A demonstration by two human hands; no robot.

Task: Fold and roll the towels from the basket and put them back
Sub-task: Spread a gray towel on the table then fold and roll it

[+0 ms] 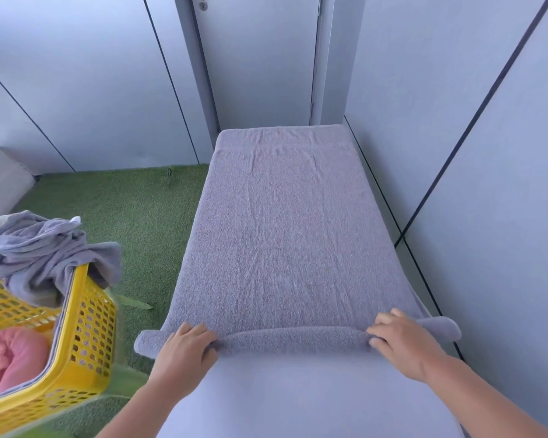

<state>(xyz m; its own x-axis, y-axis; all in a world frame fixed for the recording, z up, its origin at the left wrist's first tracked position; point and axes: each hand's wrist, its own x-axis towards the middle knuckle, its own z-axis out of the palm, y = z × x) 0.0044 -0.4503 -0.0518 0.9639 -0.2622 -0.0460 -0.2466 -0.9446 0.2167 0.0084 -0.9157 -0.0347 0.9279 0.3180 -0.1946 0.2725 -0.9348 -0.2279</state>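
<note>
Rolling up the grey towel [282, 232], gripping its rolled edge with left hand [184, 352] and right hand [405, 343] set wide to keep it even

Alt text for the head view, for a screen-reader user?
The left hand and right hand grip the rolled near edge of a grey towel spread flat along a pale table. At left, a yellow basket holds crumpled grey towels and a pink bundle. Green turf covers the floor.
</note>
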